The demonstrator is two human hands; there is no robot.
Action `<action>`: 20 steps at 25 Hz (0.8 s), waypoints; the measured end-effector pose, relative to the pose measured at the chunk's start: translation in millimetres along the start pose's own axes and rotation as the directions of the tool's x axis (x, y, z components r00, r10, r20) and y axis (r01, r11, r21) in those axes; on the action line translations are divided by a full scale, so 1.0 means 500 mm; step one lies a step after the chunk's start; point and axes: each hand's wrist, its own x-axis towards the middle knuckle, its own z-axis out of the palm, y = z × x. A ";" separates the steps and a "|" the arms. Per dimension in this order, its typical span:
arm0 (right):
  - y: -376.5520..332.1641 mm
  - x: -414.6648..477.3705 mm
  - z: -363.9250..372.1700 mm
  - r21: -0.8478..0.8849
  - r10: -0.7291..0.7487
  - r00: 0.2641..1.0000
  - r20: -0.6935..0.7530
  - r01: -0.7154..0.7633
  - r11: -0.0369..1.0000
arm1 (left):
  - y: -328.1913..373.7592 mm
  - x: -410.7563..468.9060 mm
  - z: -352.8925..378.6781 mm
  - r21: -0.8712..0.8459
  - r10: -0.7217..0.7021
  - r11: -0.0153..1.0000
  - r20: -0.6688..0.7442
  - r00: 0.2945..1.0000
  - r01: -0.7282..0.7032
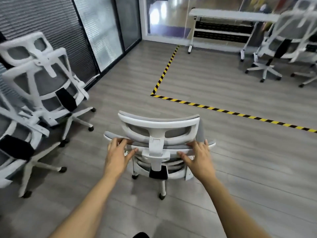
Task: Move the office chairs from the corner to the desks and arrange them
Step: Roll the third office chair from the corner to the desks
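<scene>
Both hands reach forward to one white-framed office chair [159, 145] with grey mesh. The left hand [116, 157] and the right hand [199, 160] are open with fingers spread, laid against the top rail of the backrest on either side of the headrest post; neither is curled round it. The chair stands upright on the grey plank floor [240, 169], its back toward the person and its seat facing away, toward the yellow-and-black floor tape [223, 110].

Two more chairs [39, 86] of the same kind stand close together by the left wall. At least two chairs [281, 42] stand at the far right, beside one white desk [231, 16]. No writing or brand can be read anywhere.
</scene>
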 end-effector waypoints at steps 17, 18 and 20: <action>0.628 0.940 -0.099 -0.022 0.405 0.897 -0.179 -0.415 0.910 | 0.406 1.090 0.682 -0.116 0.204 0.976 0.174 0.963 -0.185; 0.676 1.008 -0.105 -0.002 0.409 0.891 -0.195 -0.418 0.909 | 0.435 1.158 0.727 -0.118 0.214 0.974 0.168 0.962 -0.196; 0.777 1.145 -0.116 0.011 0.391 0.892 -0.226 -0.399 0.917 | 0.493 1.293 0.820 -0.116 0.244 0.966 0.137 0.960 -0.229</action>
